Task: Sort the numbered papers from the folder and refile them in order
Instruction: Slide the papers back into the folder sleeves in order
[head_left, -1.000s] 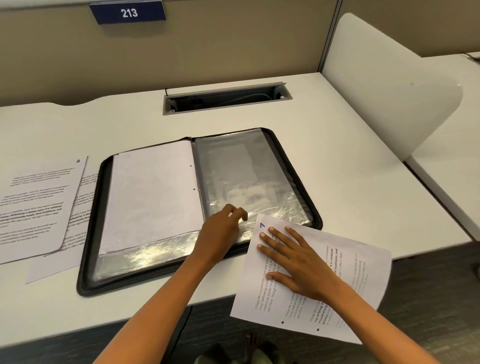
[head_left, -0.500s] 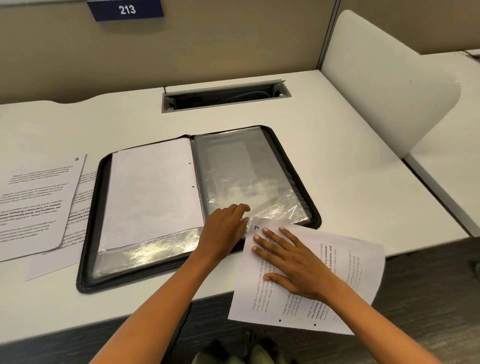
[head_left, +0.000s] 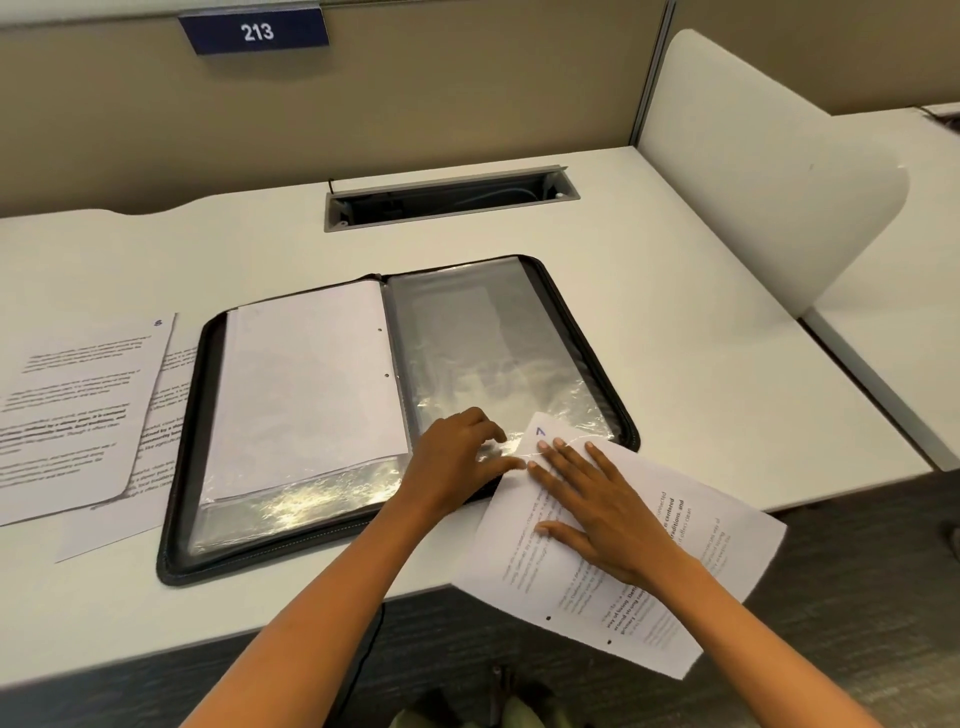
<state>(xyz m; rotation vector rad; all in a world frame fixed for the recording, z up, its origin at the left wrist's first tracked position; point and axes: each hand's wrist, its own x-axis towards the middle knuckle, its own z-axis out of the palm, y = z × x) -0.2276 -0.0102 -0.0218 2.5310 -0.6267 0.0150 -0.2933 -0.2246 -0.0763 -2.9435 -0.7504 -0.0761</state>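
A black zip folder (head_left: 176, 519) lies open on the white desk (head_left: 675, 322). Its left page holds a blank white sheet (head_left: 306, 395) in a clear sleeve. The right side is an empty clear sleeve (head_left: 493, 353). My left hand (head_left: 457, 457) pinches the near edge of that right sleeve with curled fingers. My right hand (head_left: 597, 504) lies flat with spread fingers on a printed paper marked 7 (head_left: 717, 561). The paper's top corner is at the sleeve's near edge, and its lower part overhangs the desk edge.
Two printed papers (head_left: 78, 405) lie overlapped to the left of the folder, the top one marked 5. A cable slot (head_left: 452, 200) is sunk in the desk behind the folder. A white divider panel (head_left: 769, 171) stands at the right.
My right hand has slid the paper marked 7 up and left, so its corner now reaches the right sleeve's opening. My left hand stayed at the sleeve's near edge.
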